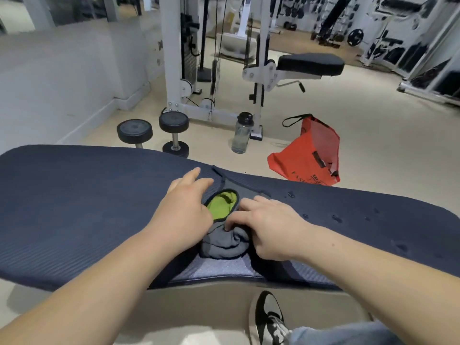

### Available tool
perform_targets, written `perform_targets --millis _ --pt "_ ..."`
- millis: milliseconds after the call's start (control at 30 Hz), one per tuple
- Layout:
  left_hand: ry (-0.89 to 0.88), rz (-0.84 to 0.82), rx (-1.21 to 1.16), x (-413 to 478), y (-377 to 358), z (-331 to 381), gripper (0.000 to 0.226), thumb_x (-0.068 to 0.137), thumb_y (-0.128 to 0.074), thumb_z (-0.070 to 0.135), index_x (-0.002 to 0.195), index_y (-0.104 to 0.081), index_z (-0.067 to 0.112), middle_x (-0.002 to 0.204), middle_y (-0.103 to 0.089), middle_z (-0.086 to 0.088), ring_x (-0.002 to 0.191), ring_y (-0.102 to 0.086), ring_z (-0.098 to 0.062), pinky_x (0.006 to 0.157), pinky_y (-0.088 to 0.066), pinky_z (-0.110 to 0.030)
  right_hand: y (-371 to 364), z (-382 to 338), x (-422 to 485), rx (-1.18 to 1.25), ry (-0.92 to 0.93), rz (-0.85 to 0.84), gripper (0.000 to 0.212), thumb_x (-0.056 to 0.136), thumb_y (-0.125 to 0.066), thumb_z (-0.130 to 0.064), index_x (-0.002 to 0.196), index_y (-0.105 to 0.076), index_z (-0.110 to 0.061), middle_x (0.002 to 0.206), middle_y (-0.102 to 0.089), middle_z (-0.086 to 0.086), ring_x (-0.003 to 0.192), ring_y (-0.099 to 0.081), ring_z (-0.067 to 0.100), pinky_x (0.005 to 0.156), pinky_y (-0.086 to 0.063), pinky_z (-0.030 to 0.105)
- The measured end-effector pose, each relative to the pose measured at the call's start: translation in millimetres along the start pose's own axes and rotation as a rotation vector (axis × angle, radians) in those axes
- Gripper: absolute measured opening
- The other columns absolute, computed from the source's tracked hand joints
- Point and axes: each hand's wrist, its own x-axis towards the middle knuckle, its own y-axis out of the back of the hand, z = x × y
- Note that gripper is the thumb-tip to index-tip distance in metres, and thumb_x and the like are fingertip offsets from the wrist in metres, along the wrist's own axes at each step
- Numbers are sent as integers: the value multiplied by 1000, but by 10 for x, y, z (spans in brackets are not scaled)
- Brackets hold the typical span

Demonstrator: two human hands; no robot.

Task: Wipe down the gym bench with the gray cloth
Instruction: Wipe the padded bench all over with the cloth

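Gray cloth point(225, 241) bunched, green underside showing, on dark ribbed bench point(74, 207)

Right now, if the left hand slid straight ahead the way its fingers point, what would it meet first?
Probably nothing solid: the left hand points up-right across the bench, just left of the gray cloth. Past the far edge is floor, toward the water bottle.

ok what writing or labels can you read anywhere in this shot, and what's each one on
Red bag: black print low on its side, partly cut off by the bench; too creased and blurred to read.
Red bag, small dark label: too small to read.
Water bottle: faint markings, unreadable.
Dumbbells: no legible numbers.
Gray cloth: no text visible.
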Motion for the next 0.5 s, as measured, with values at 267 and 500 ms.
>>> perform_targets --millis 267,500 --pt "-96 -72 -64 107 -335 418 66 88 -46 3 151 -43 22 169 -18 -1 154 -11 -20 124 -21 -37 -228 118 -458 29 75 51 56 84 -57 -51 137 -59 -33 114 -50 4 103 -50 26 87 -48 41" --pt "-59 -40 -5 131 -411 320 69 84 -43 -1 150 -44 22 169 -18 -3 154 -12 -21 124 -17 -32 -387 792 -43 58 -89 235 48 88 -50 -48 131 -64 -32 127 -58 2 113 -53 30 91 -51 46"
